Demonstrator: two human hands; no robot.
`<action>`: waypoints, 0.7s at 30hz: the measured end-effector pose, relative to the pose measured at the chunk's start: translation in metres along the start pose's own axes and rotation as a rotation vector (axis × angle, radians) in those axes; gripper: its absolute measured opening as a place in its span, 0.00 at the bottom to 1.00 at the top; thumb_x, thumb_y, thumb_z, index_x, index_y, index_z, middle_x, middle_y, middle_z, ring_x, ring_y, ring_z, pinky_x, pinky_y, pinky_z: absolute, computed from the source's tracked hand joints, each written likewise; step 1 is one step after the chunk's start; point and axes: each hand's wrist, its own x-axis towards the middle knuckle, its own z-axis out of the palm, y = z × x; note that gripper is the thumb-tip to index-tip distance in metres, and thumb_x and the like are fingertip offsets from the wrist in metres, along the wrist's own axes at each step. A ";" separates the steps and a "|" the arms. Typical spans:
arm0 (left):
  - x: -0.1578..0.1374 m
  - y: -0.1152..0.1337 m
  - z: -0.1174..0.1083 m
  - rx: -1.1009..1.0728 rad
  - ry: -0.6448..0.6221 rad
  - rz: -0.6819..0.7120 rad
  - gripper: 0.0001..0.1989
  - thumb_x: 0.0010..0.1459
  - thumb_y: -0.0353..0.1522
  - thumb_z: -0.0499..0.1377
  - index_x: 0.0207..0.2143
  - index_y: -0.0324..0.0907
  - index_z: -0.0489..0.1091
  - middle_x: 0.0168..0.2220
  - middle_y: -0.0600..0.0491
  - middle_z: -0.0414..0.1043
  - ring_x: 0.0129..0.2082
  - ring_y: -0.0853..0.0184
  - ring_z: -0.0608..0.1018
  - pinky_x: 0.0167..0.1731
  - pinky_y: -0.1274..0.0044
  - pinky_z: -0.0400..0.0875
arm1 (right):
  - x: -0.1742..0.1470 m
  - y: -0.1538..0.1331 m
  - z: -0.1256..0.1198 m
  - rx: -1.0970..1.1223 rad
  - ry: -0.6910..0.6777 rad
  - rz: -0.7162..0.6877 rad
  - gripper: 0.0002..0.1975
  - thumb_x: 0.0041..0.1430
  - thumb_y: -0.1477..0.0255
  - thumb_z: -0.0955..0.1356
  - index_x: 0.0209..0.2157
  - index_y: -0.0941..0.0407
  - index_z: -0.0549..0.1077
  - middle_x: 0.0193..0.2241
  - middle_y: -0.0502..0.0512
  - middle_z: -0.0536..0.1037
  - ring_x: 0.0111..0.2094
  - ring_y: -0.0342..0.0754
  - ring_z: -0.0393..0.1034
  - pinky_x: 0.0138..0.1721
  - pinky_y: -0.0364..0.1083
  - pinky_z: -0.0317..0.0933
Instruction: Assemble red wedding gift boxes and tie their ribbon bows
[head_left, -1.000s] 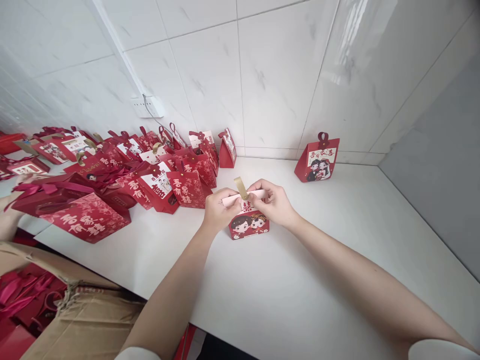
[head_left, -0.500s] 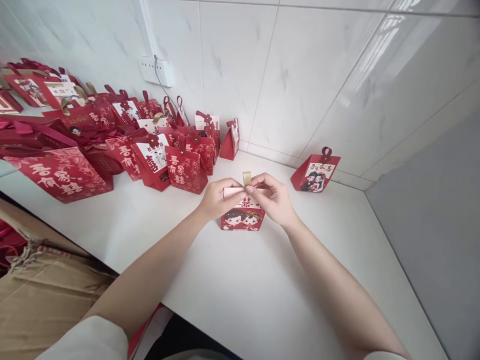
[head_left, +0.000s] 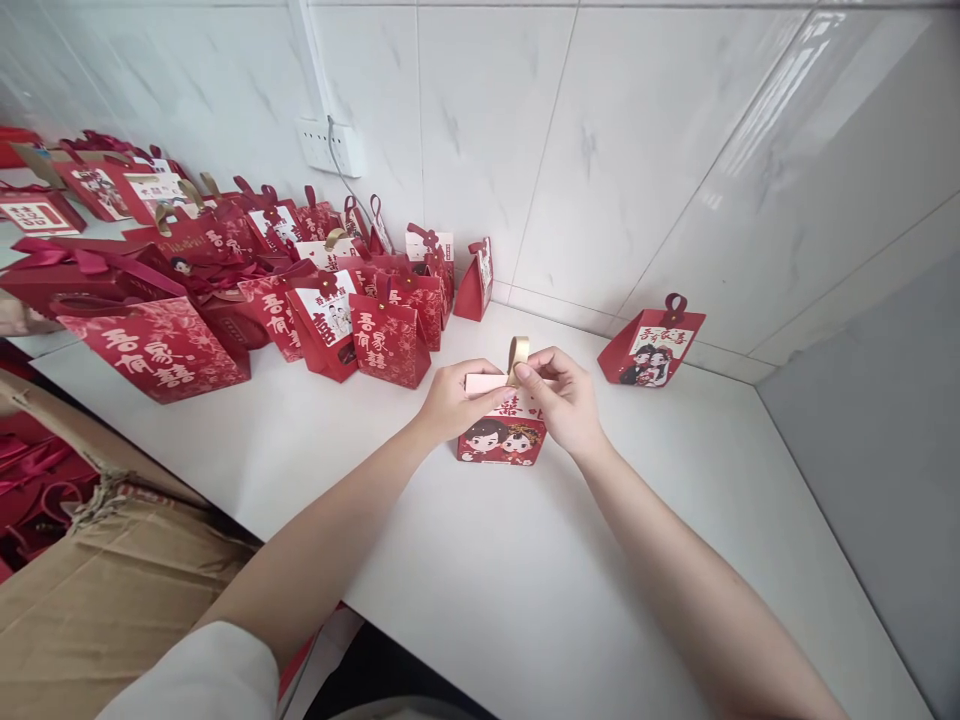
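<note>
A small red and white paper gift box (head_left: pixel 500 445) with two cartoon figures on its front stands upright on the white table. My left hand (head_left: pixel 455 397) is closed on the box's pale top edge, thumb in front and fingers behind. A gold ribbon loop (head_left: pixel 518 352) rises from the top of the box. My right hand (head_left: pixel 564 400) pinches the base of this loop between thumb and forefinger. Part of the top flap and my fingertips behind it are hidden.
Several finished-looking red gift boxes (head_left: pixel 386 340) crowd the left side of the table. One red box (head_left: pixel 651 348) stands by the wall at right. A cardboard carton (head_left: pixel 120 570) with red things inside is at lower left. Another person's hand (head_left: pixel 11 315) shows at the far left edge.
The gold loop now looks rounder and more turned to the side, and my right fingers have shifted on its base. The view has swung slightly left. A person's hand has appeared at far left.
</note>
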 end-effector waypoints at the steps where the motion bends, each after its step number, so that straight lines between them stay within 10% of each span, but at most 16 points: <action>1: 0.000 -0.001 0.000 -0.026 -0.004 -0.013 0.13 0.47 0.40 0.67 0.28 0.40 0.74 0.26 0.54 0.73 0.27 0.68 0.72 0.27 0.80 0.64 | 0.000 0.002 0.000 0.015 0.008 -0.005 0.13 0.57 0.58 0.70 0.33 0.54 0.69 0.29 0.50 0.74 0.29 0.44 0.68 0.32 0.44 0.65; 21: 0.006 -0.016 -0.003 -0.221 0.033 -0.105 0.10 0.51 0.36 0.63 0.29 0.39 0.69 0.26 0.56 0.67 0.27 0.72 0.69 0.28 0.81 0.64 | -0.012 0.027 0.017 0.098 0.060 0.128 0.14 0.60 0.57 0.67 0.36 0.54 0.69 0.28 0.48 0.70 0.29 0.44 0.63 0.33 0.44 0.59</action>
